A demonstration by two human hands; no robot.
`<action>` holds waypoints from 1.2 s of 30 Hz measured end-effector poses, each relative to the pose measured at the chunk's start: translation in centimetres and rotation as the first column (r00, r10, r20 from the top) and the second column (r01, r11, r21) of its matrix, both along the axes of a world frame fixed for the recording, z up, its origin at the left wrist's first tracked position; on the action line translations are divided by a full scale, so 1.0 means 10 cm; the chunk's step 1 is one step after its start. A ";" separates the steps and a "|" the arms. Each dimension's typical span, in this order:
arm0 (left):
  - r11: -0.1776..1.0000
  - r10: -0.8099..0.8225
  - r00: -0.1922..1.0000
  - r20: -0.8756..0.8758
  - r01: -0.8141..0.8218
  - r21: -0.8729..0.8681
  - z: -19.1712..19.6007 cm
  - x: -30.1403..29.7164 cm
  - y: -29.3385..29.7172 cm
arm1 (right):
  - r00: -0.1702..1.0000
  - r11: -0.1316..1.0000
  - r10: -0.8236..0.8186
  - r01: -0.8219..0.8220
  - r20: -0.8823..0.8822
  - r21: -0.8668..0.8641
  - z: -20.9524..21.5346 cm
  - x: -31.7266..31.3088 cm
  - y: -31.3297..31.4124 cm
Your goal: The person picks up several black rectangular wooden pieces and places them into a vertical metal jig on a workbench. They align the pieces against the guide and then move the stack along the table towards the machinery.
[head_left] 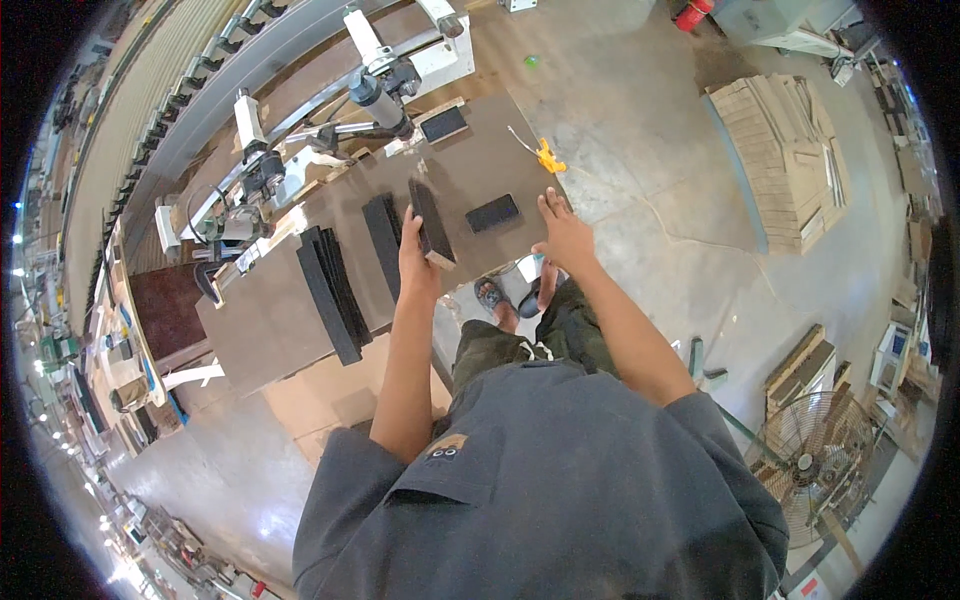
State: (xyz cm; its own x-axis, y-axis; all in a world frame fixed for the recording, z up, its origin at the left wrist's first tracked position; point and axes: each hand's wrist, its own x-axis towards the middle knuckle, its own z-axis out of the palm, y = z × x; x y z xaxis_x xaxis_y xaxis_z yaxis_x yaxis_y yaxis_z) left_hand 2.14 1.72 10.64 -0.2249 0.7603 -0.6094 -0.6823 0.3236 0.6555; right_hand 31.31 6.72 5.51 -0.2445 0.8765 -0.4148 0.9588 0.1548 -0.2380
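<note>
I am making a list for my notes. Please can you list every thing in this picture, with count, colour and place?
worktable: one, brown top, centre
dark board: one, black face with pale edge, held on edge over the table's near side
flat black pieces: two, lying on the tabletop
black strips: two stacks, left part of table
yellow tool: one, table's right edge
machine: one, white and grey, behind table
stacked boards: one pile, tan, floor at upper right
fan: one, grey, lower right
left hand: grips the dark board
right hand: open, on table edge
</note>
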 end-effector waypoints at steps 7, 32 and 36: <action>0.996 0.047 0.968 0.246 -0.028 -0.083 0.31 0.24 -0.21 | 1.000 0.999 0.023 -0.022 -0.016 0.039 -0.09 0.04 -0.04; 0.977 -0.168 -0.016 -0.986 0.129 -0.169 -0.72 0.39 0.12 | 0.999 0.994 0.037 -0.035 -0.016 0.100 -0.15 0.03 -0.05; 0.948 -0.314 -0.192 -0.930 -0.020 -0.317 -0.91 0.34 0.28 | 0.998 0.998 0.033 -0.030 -0.055 0.061 -0.13 0.04 -0.02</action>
State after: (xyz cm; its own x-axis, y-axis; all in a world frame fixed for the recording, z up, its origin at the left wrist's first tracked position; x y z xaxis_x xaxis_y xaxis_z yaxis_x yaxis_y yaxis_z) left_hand 5.54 4.52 1.52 -0.5700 0.8174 0.0830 0.7677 0.4938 0.4085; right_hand 31.74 6.53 4.25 -0.2936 0.8908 -0.3467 0.9387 0.2003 -0.2804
